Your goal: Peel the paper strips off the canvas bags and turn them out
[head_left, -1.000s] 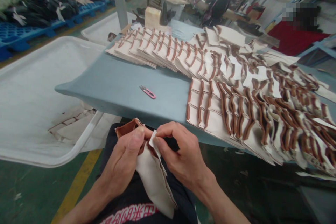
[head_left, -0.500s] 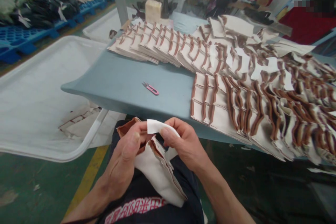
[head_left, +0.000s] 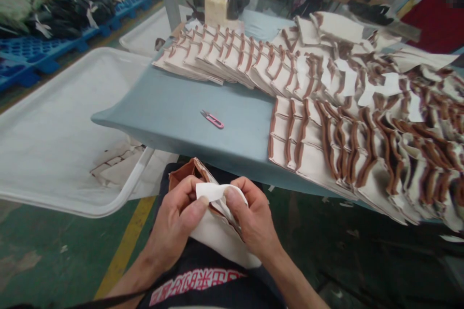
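Over my lap I hold a cream fabric piece with brown trim [head_left: 213, 234]. My left hand [head_left: 177, 222] grips its brown-edged top, thumb pressed on a small white paper slip [head_left: 210, 191]. My right hand [head_left: 250, 217] pinches the other end of that slip between thumb and fingers. Both hands are closed and touch each other at the slip. The lower part of the fabric lies on my dark apron.
A blue-grey table [head_left: 174, 111] stands ahead with a pink thread snipper [head_left: 213, 119] and several overlapping rows of cream and brown fabric pieces [head_left: 348, 120]. White trays [head_left: 54, 135] sit at the left, one holding a few pieces. A yellow floor line [head_left: 126, 246] runs below.
The white slip was pulled up from the fabric's edge and is now held flat between both thumbs. My hands have shifted slightly lower and closer together.
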The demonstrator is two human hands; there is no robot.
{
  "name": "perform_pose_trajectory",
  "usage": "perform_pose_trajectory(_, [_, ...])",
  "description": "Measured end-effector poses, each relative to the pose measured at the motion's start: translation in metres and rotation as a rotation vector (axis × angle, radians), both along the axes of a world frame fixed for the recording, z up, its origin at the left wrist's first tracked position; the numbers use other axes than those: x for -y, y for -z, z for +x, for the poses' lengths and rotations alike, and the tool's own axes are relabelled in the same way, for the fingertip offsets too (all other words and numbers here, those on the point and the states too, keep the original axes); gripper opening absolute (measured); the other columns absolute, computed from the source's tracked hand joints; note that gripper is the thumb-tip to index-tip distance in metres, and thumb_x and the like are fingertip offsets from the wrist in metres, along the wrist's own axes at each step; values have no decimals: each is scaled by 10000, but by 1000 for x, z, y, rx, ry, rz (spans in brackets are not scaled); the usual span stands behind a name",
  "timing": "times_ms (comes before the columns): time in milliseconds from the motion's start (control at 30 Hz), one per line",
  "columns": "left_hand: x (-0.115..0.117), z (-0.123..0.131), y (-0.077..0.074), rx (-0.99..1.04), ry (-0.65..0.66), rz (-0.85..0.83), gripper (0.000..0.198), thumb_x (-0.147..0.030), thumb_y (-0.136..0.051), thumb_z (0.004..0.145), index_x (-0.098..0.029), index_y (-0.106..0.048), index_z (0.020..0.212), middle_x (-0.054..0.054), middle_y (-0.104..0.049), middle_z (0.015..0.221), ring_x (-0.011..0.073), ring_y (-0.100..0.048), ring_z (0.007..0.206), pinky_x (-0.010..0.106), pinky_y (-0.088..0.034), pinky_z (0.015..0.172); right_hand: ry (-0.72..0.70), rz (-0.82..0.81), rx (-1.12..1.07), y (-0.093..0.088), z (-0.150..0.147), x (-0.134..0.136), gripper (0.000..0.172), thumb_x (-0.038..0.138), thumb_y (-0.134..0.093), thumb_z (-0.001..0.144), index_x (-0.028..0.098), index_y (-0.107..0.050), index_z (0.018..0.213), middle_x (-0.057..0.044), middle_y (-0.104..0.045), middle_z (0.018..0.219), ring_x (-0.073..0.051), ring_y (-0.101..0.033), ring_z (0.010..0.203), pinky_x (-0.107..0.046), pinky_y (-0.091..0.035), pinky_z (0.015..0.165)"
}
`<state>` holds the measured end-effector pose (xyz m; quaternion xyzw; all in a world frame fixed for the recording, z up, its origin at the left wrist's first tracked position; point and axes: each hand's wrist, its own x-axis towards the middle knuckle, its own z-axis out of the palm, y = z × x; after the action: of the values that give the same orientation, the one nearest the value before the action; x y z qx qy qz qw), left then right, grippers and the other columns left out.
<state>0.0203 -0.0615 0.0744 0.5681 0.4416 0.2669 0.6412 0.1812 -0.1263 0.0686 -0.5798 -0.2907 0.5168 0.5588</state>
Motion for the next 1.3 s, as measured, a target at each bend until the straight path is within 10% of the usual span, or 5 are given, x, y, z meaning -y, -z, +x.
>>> perform_pose_trajectory(467, [-11,8,-32,-40,116,161,200,-368,-693,881,-212,-650,763,-17,-665,647,142,-582,542,202,-446,490,-182,-9,677,-15,80,36,266,455,-657,1021,219,-734,925,0,-699,748,-177,-598,661,-280,-443,616])
perform_pose_trajectory(700, [-8,17,-37,-36,180,300,154,-305,-643,899,-210,-695,790,-8,-713,657,150,-641,528,205,-497,487,-269,389,646,-13,54,-4,406,536,-676,1067,219,-713,1316,-151,-753,1448,-296,-695,1364,-462,-532,1160])
perform_pose_trajectory(1100, [-8,10,-34,-105,144,323,195,-340,-652,934,-203,-719,813,-16,-689,666,152,-612,558,219,-465,519,-304,474,633,-28,45,-29,240,293,-712,1033,221,-677,807,13,-702,770,-151,-611,701,-297,-469,709])
perform_pose_trajectory(1300, [-6,-16,-9,-96,161,140,567,-527,-414,1144,-198,-680,768,-16,-607,665,157,-514,606,256,-399,570,-76,177,306,-21,37,-20,296,439,-743,992,211,-645,831,48,-561,667,-108,-435,560,-245,-342,531])
